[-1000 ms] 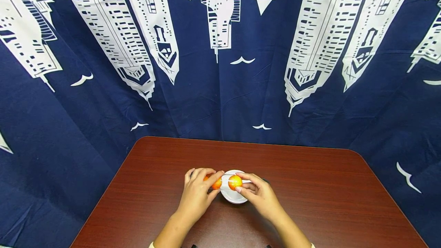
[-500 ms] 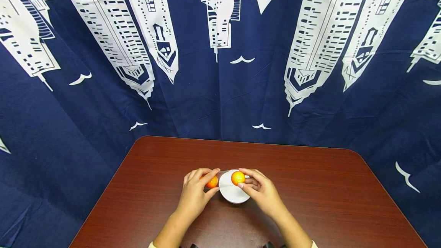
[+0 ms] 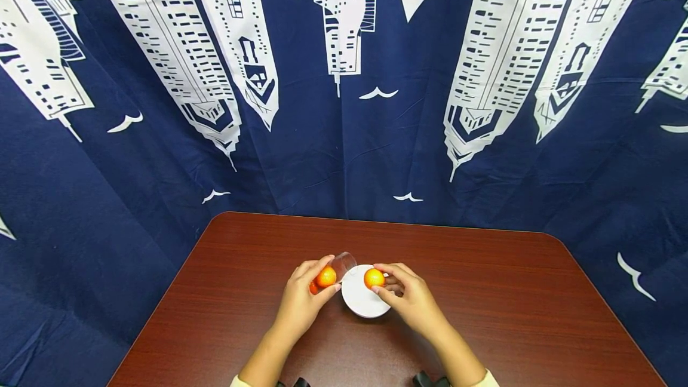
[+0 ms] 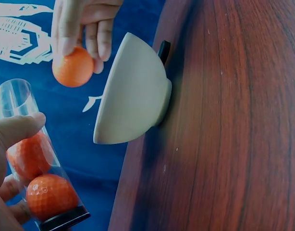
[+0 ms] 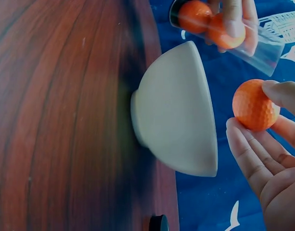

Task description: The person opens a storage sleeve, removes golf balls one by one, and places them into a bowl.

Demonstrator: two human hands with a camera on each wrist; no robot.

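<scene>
My left hand (image 3: pixel 303 294) grips a clear plastic tube (image 4: pixel 15 98) with a black end cap (image 4: pixel 65 219). Two orange golf balls sit inside, the lower ball (image 4: pixel 51 196) by the cap and the upper ball (image 4: pixel 30 156) beneath my thumb. The tube is tilted, its uncapped end up towards the bowl's far left side. My right hand (image 3: pixel 411 300) pinches a third orange golf ball (image 5: pixel 255 105) between thumb and fingers, outside the tube. That ball hangs above the rim of a white bowl (image 3: pixel 365 303), which stands upright between my hands.
A small black round piece (image 5: pixel 158 223) lies on the table just right of the bowl, hidden by my right hand in the head view. The reddish-brown wooden table (image 3: pixel 510 291) ends at a blue cloth (image 3: pixel 344 154) printed with white buildings.
The right hand has drawn its golf ball away from the tube's uncapped end, slightly right. The left hand has swung that end up and away from me, with the two balls staying inside.
</scene>
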